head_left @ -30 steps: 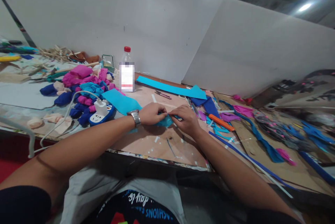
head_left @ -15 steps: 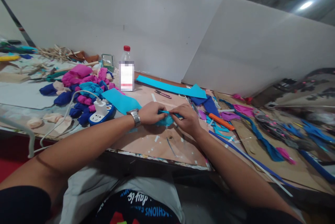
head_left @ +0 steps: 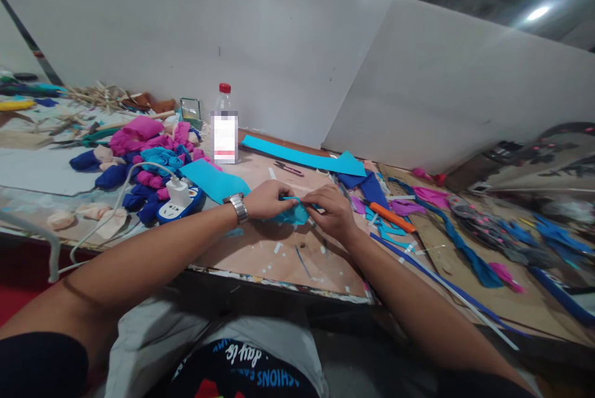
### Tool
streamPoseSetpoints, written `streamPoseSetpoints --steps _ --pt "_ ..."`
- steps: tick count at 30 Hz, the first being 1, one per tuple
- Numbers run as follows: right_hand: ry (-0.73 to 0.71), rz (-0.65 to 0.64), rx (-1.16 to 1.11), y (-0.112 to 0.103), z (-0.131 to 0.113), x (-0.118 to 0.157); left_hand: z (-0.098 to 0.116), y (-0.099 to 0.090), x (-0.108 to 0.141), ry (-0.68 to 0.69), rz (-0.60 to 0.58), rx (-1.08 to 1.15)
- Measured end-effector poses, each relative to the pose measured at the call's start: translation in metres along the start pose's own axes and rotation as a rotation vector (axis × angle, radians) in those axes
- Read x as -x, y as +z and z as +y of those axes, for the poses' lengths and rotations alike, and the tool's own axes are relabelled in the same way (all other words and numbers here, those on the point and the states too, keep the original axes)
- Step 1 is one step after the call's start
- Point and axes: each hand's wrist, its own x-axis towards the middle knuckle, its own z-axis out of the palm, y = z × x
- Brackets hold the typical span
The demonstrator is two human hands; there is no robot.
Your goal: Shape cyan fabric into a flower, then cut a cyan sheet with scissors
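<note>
Over the middle of the board, my left hand (head_left: 270, 199) pinches a small crumpled piece of light-blue crepe paper (head_left: 292, 214) between thumb and fingers. My right hand (head_left: 329, 209) is closed at the right edge of the same piece, thumb against fingertips. The two hands almost meet, and the fingers hide part of the piece. Left of my left hand lies a flat light-blue sheet (head_left: 216, 181), partly behind the wrist. A long light-blue strip (head_left: 297, 155) lies behind both hands, with small thread snips (head_left: 289, 168) in front of it.
Left stand a white power strip (head_left: 180, 199) with a cord and a heap of pink and blue crepe-paper pieces (head_left: 139, 131). A red-capped bottle (head_left: 224, 131) stands by the wall. Right are an orange cutter (head_left: 392, 217), paper scraps and cardboard (head_left: 439, 249).
The light-blue piece between my hands shows a little more spread below the fingers. Both hands stay nearly in place, with small finger shifts.
</note>
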Motion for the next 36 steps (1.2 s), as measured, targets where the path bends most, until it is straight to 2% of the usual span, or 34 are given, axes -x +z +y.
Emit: streamPoseSetpoints --steps 7,13,28,36 --pt "0.019 -0.029 -0.006 -0.0010 -0.0013 -0.0008 -0.0021 0.0012 -0.0015 0.015 -0.003 0.052" --pt "0.067 -0.048 0.012 0.0006 0.0001 0.0009 -0.0032 0.0046 -0.0013 0.024 0.039 0.054" --pt "0.057 -0.049 0.007 0.0009 -0.0033 -0.0011 -0.0018 0.0063 0.0012 0.073 0.088 0.017" --pt "0.050 -0.050 0.011 0.0026 -0.0005 -0.0004 -0.0037 0.0074 -0.0002 0.042 0.029 0.051"
